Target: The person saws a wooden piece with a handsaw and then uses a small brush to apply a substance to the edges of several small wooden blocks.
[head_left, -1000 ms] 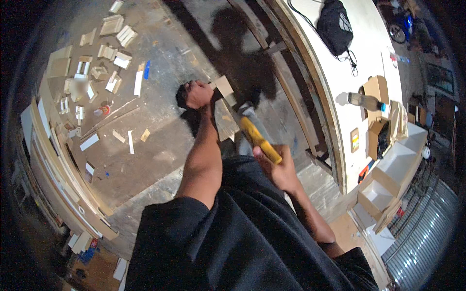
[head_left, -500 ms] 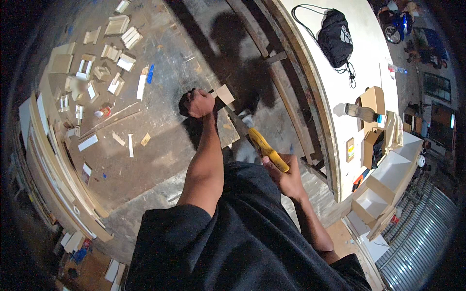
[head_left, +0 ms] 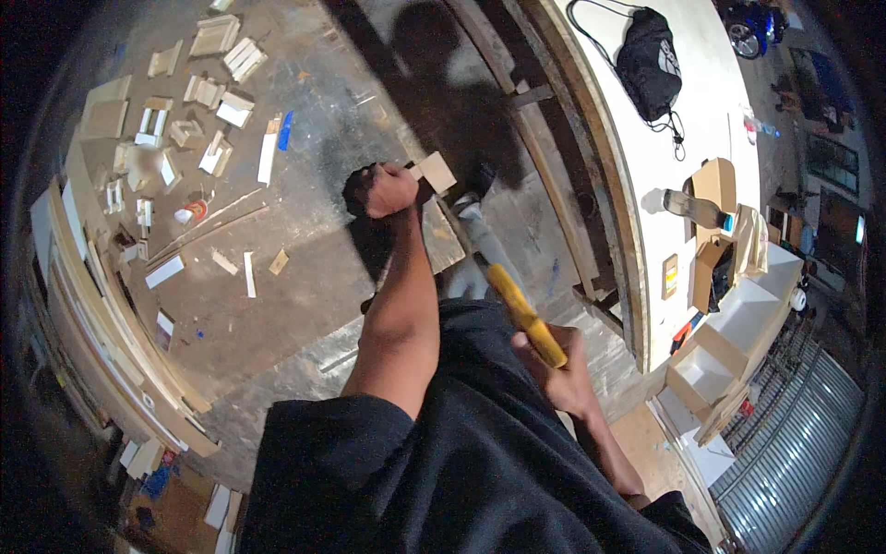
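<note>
White-topped table (head_left: 712, 97) stood brightly lit to my right, timber rails (head_left: 557, 185) beneath. Past its near end sat pale open shelving (head_left: 735, 347), then ridged metal sheeting (head_left: 794, 452). Scuffed grey floor (head_left: 286, 380) lay near me; head-shaped shadow (head_left: 426, 42) stretched ahead. Far right was dim, with dark window-like panel (head_left: 832, 164).

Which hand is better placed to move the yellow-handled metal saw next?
Probably the right hand: it grips the yellow saw handle. The left hand is closed beside the pale, flat wooden piece, away from that handle.
</note>
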Motion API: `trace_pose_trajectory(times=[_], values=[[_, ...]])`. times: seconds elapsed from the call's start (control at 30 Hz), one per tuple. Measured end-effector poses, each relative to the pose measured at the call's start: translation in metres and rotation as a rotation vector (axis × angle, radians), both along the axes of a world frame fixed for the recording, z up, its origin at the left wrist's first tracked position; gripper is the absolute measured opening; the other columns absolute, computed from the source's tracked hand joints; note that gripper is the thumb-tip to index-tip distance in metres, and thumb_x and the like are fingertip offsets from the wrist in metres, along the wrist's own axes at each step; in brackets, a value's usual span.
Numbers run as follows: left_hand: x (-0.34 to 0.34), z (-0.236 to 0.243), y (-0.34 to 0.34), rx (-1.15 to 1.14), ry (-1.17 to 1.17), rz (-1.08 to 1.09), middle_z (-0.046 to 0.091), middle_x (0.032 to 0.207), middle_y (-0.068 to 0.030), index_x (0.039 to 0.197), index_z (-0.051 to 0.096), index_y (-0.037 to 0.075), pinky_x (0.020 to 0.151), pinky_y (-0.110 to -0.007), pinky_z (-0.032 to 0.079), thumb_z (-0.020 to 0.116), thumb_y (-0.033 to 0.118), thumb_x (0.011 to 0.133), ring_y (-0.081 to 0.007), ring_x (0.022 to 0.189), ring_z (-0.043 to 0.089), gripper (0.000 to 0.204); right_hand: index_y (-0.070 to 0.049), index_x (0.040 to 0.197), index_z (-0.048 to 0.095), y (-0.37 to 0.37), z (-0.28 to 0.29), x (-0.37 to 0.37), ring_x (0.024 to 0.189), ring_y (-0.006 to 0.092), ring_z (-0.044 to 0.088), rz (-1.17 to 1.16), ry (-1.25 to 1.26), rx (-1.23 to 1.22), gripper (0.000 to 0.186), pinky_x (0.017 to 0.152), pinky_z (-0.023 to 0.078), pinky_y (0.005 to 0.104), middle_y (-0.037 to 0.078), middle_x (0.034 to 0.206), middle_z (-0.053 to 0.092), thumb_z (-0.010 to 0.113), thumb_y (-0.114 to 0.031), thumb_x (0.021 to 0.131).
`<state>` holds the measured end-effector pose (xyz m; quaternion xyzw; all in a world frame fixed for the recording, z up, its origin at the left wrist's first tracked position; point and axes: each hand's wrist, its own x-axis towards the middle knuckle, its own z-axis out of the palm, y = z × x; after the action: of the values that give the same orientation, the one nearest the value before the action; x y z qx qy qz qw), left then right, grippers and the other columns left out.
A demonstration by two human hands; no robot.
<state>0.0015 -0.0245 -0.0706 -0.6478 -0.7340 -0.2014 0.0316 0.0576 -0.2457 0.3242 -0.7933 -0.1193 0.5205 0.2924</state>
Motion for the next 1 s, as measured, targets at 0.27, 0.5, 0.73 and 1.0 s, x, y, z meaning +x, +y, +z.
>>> trace_pose_trajectory(times=[0.27, 0.5, 0.73, 1.0], values=[[0.002, 0.002, 0.006, -0.015, -0.020, 0.009, 0.066, 0.084, -0.0091, 0.067, 0.064, 0.011, 0.053, -0.049, 0.048, 0.062, 0.021, 0.075, -0.0385, 0.073, 0.062, 0.013, 0.006, 0.100, 0.065, 0.002, -0.003, 0.003, 0.083, 0.0131, 0.058, -0.051, 0.047, 0.041, 0.038, 0.083, 0.048, 0.0331, 0.009, 0.081, 0.065, 0.072, -0.031, 0.092], [0.017, 0.014, -0.001, -0.136, -0.070, 0.064, 0.065, 0.086, -0.0106, 0.066, 0.063, 0.010, 0.055, -0.050, 0.047, 0.061, 0.020, 0.075, -0.0364, 0.076, 0.061, 0.014, 0.007, 0.098, 0.065, 0.006, -0.008, 0.006, 0.079, 0.0141, 0.057, 0.024, 0.012, -0.082, 0.043, 0.075, 0.048, 0.0332, 0.009, 0.080, 0.064, 0.070, -0.036, 0.093], [0.004, -0.033, -0.008, 0.048, 0.067, 0.101, 0.060, 0.077, -0.0102, 0.066, 0.057, 0.012, 0.062, -0.047, 0.048, 0.063, 0.023, 0.079, -0.0341, 0.076, 0.060, 0.018, -0.003, 0.075, 0.065, -0.039, 0.057, 0.022, 0.052, 0.0099, 0.049, -0.015, -0.499, 0.283, 0.024, 0.052, 0.038, 0.0286, 0.000, 0.056, 0.051, 0.070, -0.020, 0.090], [0.011, 0.032, 0.000, -0.173, -0.107, 0.047, 0.064, 0.081, -0.0117, 0.069, 0.066, 0.009, 0.064, -0.050, 0.050, 0.063, 0.021, 0.076, -0.0364, 0.078, 0.063, 0.014, 0.000, 0.069, 0.064, 0.086, -0.244, 0.100, 0.056, 0.0094, 0.049, -0.012, -0.527, 0.284, 0.056, 0.052, 0.042, 0.0319, 0.002, 0.059, 0.058, 0.074, -0.052, 0.085]])
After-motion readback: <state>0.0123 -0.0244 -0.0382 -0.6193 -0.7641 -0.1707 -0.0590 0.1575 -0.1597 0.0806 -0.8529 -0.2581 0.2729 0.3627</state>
